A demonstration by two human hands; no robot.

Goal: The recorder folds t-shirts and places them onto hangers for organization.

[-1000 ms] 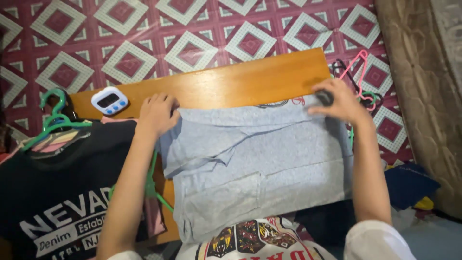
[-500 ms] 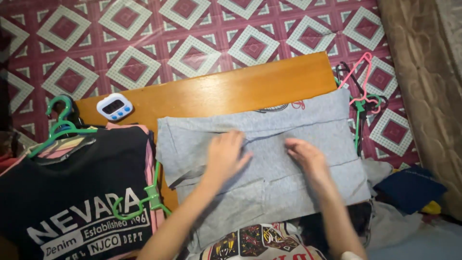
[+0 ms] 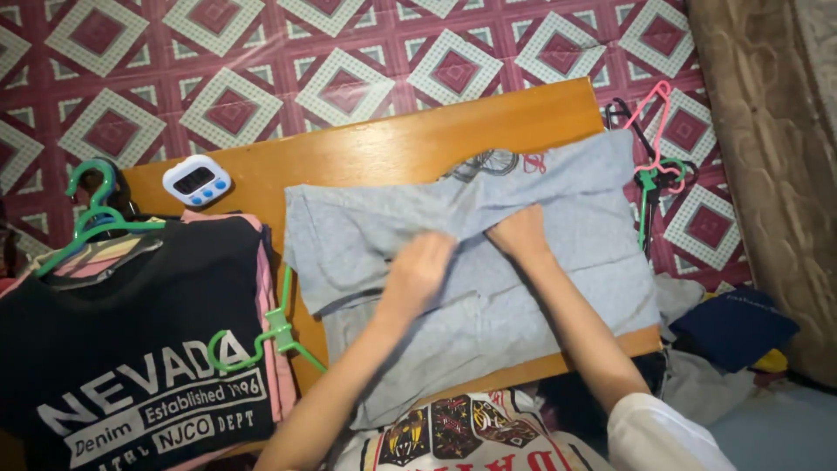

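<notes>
2 bare hands meet at the middle of 1 soft grey shirt (image 3: pixel 558 262) spread flat on 1 smooth, rectangular wooden board (image 3: pixel 384 148). The left hand (image 3: pixel 418 272) and right hand (image 3: pixel 520 232) each pinch a fold of its knit cloth. At the far left sits 1 small white timer (image 3: pixel 198 180); to the near left, 1 black printed shirt (image 3: pixel 122 349) hangs on 1 green plastic hanger (image 3: pixel 96 218).

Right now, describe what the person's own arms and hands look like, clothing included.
Both forearms are bare. The left hand and right hand wear no gloves, and no rings, watch or bracelets show. The fingers are uncovered. A white sleeve covers the right upper arm, ending near the elbow. The left arm's sleeve is out of view, so its clothing cannot be told.
</notes>
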